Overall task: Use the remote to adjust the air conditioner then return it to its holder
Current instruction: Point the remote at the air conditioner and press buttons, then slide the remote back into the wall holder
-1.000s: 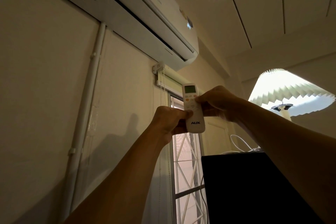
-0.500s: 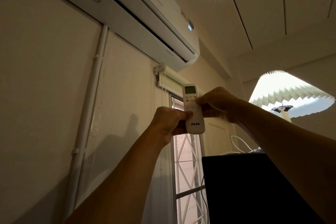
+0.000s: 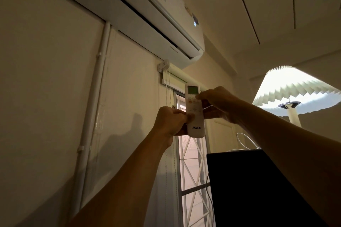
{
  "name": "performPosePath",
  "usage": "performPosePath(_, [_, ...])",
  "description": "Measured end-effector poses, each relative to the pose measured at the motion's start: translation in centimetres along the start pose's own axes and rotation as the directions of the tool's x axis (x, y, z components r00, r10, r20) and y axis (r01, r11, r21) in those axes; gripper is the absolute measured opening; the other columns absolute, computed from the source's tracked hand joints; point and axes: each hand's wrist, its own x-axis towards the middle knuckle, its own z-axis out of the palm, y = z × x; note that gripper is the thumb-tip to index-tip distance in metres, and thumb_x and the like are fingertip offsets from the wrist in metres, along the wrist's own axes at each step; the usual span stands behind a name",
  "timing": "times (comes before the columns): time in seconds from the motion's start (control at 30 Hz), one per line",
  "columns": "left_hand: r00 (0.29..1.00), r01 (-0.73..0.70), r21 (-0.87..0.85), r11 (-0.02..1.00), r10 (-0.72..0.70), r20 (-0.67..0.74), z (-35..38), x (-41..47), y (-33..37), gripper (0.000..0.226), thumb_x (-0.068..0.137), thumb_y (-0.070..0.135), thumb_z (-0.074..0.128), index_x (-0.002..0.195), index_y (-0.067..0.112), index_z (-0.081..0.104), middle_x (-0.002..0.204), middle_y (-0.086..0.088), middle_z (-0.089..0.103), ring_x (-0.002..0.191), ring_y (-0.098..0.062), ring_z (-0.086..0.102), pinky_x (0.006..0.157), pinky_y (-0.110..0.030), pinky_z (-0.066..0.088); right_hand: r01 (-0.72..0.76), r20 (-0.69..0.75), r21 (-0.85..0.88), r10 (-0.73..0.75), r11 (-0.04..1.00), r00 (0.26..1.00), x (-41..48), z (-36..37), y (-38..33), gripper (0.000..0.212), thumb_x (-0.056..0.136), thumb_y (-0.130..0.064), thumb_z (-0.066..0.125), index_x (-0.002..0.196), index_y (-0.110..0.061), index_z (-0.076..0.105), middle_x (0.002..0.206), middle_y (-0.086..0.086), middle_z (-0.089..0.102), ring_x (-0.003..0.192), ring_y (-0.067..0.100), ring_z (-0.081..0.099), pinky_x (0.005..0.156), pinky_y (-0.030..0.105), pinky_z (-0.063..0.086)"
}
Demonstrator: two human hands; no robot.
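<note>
A white AUX remote (image 3: 195, 116) with a lit green screen is held upright at arm's length, pointing up toward the white wall-mounted air conditioner (image 3: 147, 16). My left hand (image 3: 171, 121) grips its lower left edge, thumb on the front. My right hand (image 3: 219, 105) holds the right side, with a fingertip on the buttons just under the screen. A small blue-white light shows on the air conditioner's right end. No holder is in view.
A white pipe (image 3: 94, 108) runs down the wall on the left. Behind the remote is a window with a white grille (image 3: 191, 167) and a rolled blind. A black panel (image 3: 258, 190) stands lower right, with a lit pleated lamp (image 3: 295, 90) beyond it.
My right fingertip has shifted slightly up the remote's buttons toward the screen. The view has tilted a little; both hands keep hold of the remote.
</note>
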Motion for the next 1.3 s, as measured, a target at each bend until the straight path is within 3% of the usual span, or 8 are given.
performPosePath(0.1, [0.995,-0.061,0.125,0.990,0.070,-0.065,-0.2,0.0,-0.7,0.021,0.081,0.008,0.071,0.100,0.001,0.066,0.098,-0.014,0.072,0.080,-0.027,0.071,0.061,-0.031,0.061,0.036,-0.041,-0.054,-0.039,0.998,0.998,0.1,1.0,0.0,0.034,0.084,-0.030,0.067,0.102,-0.001,0.062,0.084,0.009,0.068,0.069,0.022,0.070,0.048,0.026,0.055])
performPosePath(0.23, [0.971,-0.162,0.286,0.944,0.205,-0.125,-0.7,-0.3,-1.6,0.024,0.080,0.015,0.073,0.099,0.002,0.070,0.098,-0.015,0.074,0.086,-0.028,0.071,0.075,-0.043,0.060,0.072,-0.092,-0.122,-0.084,0.990,0.992,0.2,2.5,0.2,0.049,0.069,-0.037,0.080,0.094,0.003,0.066,0.087,0.015,0.071,0.072,0.027,0.073,0.055,0.032,0.060])
performPosePath(0.43, [0.943,-0.182,0.405,0.896,0.276,-0.187,-2.4,-1.1,-2.9,0.026,0.082,0.021,0.071,0.100,0.002,0.072,0.098,-0.014,0.075,0.083,-0.023,0.069,0.081,-0.044,0.059,0.120,-0.117,-0.128,-0.135,0.985,0.984,0.3,5.3,0.6,0.038,0.060,-0.030,0.086,0.078,-0.006,0.064,0.088,0.017,0.071,0.072,0.028,0.073,0.058,0.038,0.062])
performPosePath(0.5, [0.951,-0.152,0.400,0.904,0.245,-0.191,-3.2,-1.5,-3.3,0.029,0.082,0.021,0.071,0.104,0.002,0.070,0.102,-0.015,0.074,0.090,-0.027,0.071,0.084,-0.047,0.058,0.115,-0.119,-0.125,-0.130,0.985,0.984,0.1,6.4,0.8,0.035,0.060,-0.030,0.086,0.073,-0.008,0.062,0.086,0.016,0.071,0.071,0.027,0.073,0.059,0.038,0.062])
performPosePath(0.7, [0.975,-0.003,0.401,0.916,0.091,-0.201,-6.3,-3.1,-4.8,0.026,0.081,0.014,0.072,0.104,0.002,0.068,0.106,-0.016,0.072,0.097,-0.031,0.070,0.082,-0.049,0.058,0.088,-0.088,-0.084,-0.095,0.993,0.992,-0.3,10.4,2.4,0.051,0.059,-0.033,0.087,0.093,-0.002,0.067,0.091,0.014,0.071,0.074,0.025,0.072,0.063,0.039,0.062])
performPosePath(0.93, [0.963,0.180,0.475,0.862,-0.056,-0.264,-10.2,-6.1,-7.4,0.023,0.081,0.006,0.070,0.103,0.001,0.068,0.107,-0.016,0.071,0.096,-0.031,0.070,0.063,-0.027,0.057,0.067,-0.007,-0.053,-0.068,0.996,0.998,-1.7,16.8,5.5,0.050,0.062,-0.038,0.084,0.095,-0.005,0.067,0.092,0.011,0.071,0.077,0.024,0.071,0.070,0.039,0.061])
performPosePath(1.07, [0.944,0.281,0.505,0.816,-0.140,-0.299,-11.9,-8.4,-9.2,0.021,0.080,0.001,0.069,0.101,-0.001,0.069,0.106,-0.018,0.071,0.097,-0.033,0.070,0.076,-0.041,0.061,0.060,0.057,-0.033,-0.058,0.998,0.997,-3.2,20.0,7.7,0.047,0.063,-0.038,0.084,0.093,-0.005,0.068,0.092,0.011,0.071,0.079,0.024,0.071,0.072,0.039,0.061])
performPosePath(1.3, [0.896,0.424,0.556,0.714,-0.241,-0.374,-12.7,-12.6,-12.9,0.024,0.075,0.007,0.075,0.098,0.004,0.071,0.099,-0.014,0.073,0.087,-0.026,0.071,0.079,-0.040,0.060,0.065,0.166,-0.035,-0.058,0.997,0.984,-6.8,23.8,12.2,0.040,0.065,-0.036,0.083,0.088,-0.007,0.067,0.088,0.007,0.069,0.081,0.021,0.071,0.072,0.037,0.061])
